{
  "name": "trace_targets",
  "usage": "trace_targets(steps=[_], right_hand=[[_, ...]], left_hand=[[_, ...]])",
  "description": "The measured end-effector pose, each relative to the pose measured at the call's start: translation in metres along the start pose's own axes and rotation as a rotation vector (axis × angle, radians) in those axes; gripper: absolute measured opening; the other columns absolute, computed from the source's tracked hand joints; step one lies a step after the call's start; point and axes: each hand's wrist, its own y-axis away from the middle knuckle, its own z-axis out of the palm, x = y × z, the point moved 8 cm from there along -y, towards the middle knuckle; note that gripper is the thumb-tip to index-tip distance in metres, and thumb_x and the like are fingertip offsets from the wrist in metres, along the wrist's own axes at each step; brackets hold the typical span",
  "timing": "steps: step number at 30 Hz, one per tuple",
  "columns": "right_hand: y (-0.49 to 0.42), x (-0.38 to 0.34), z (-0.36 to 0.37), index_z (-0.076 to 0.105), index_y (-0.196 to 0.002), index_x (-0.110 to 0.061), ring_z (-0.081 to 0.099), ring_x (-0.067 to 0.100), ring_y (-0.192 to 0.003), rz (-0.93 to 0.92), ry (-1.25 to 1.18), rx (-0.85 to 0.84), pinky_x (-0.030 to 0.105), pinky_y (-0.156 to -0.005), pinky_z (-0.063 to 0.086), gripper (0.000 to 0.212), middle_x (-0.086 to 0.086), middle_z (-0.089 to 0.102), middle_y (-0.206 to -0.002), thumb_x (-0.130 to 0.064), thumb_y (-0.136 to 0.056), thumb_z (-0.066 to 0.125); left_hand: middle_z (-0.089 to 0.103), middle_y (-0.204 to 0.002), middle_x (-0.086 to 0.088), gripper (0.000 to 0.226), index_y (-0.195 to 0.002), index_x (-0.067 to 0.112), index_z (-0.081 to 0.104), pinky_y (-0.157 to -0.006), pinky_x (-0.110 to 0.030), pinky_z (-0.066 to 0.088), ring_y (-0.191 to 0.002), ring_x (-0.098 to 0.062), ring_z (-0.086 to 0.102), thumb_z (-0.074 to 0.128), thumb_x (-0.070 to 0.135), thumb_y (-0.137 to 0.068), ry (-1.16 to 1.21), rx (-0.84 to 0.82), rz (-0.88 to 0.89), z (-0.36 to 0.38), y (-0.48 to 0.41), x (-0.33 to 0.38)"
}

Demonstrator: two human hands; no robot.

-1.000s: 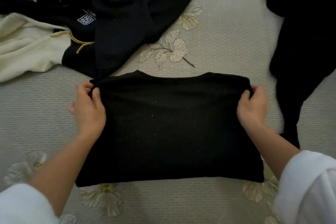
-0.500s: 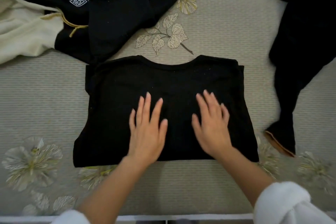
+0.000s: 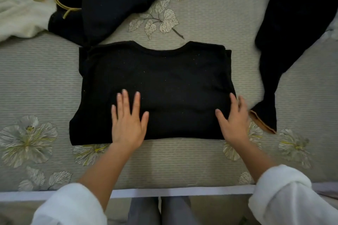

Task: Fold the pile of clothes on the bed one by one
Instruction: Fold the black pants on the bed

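Note:
A black top (image 3: pixel 161 78), folded into a rectangle with its neckline facing away from me, lies flat in the middle of the bed (image 3: pixel 36 78). My left hand (image 3: pixel 128 120) presses flat on its lower middle, fingers spread and straight. My right hand (image 3: pixel 233 118) rests flat on the top's lower right edge, fingers straight, partly over the bedspread. Unfolded clothes lie around: a black garment with a white label (image 3: pixel 102 2) at the upper left and a cream garment (image 3: pixel 20 11) beside it.
Another black garment (image 3: pixel 296 23) with a tan-lined cuff hangs down the right side, its cuff close to my right hand. The bedspread is grey with a flower print. The bed's near edge (image 3: pixel 164 192) runs across the bottom, with my legs below it.
My hands let go of the top's upper corners and pressed flat on its middle. Since then the right hand has slid out to the right edge and the left hand slightly lower.

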Motion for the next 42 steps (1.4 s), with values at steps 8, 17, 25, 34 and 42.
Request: trace_targets(steps=[8,17,25,34,42], right_hand=[[-0.012,0.007,-0.017,0.050,-0.127,-0.011,0.062,0.021,-0.095,0.505,-0.698,-0.162,0.032,-0.074,0.051,0.059,0.008,0.063,-0.115,-0.024,-0.076,0.075],[0.007,-0.115,-0.037,0.059,-0.121,-0.010,0.068,0.022,-0.102,0.263,-0.949,-0.692,0.027,-0.074,0.057,0.041,0.009,0.070,-0.113,-0.012,-0.080,0.066],[0.055,-0.270,0.015,0.063,-0.101,-0.023,0.061,0.019,-0.059,-0.021,-0.763,-0.652,0.023,-0.040,0.037,0.026,0.003,0.069,-0.079,-0.014,-0.077,0.064],[0.108,-0.319,0.142,0.043,-0.142,-0.026,0.064,0.016,-0.094,-0.149,-0.461,-0.795,0.037,-0.088,0.054,0.053,-0.004,0.065,-0.093,-0.026,-0.091,0.056],[0.072,-0.221,0.092,0.061,-0.095,-0.026,0.056,0.006,-0.066,-0.053,-0.418,-0.257,0.022,-0.062,0.044,0.018,-0.007,0.059,-0.074,-0.011,-0.085,0.058]], left_hand=[[-0.029,-0.153,-0.001,0.059,-0.142,0.033,-0.023,-0.111,-0.039,-0.015,-0.135,-0.018,-0.033,0.014,0.048,-0.099,-0.098,-0.207,0.189,0.032,0.014,0.055],[0.002,-0.160,0.001,0.054,-0.150,0.029,0.021,-0.116,-0.033,0.002,-0.146,-0.014,-0.009,0.039,0.038,-0.100,0.515,-0.503,0.062,-0.001,0.006,0.055],[0.056,-0.134,-0.001,0.033,-0.122,0.025,0.060,-0.088,-0.032,0.043,-0.116,-0.015,0.055,0.040,0.036,-0.098,1.609,-0.275,-0.599,-0.037,0.023,-0.052],[0.072,-0.103,-0.007,0.047,-0.116,0.022,0.063,-0.074,-0.038,0.049,-0.095,-0.024,0.066,0.031,0.051,-0.097,1.708,-0.259,-0.727,-0.037,0.038,-0.147],[0.068,-0.095,0.004,0.027,-0.111,0.018,0.062,-0.075,-0.032,0.053,-0.086,-0.014,0.066,0.067,0.012,-0.085,0.992,0.084,-0.529,-0.056,0.033,-0.158]])
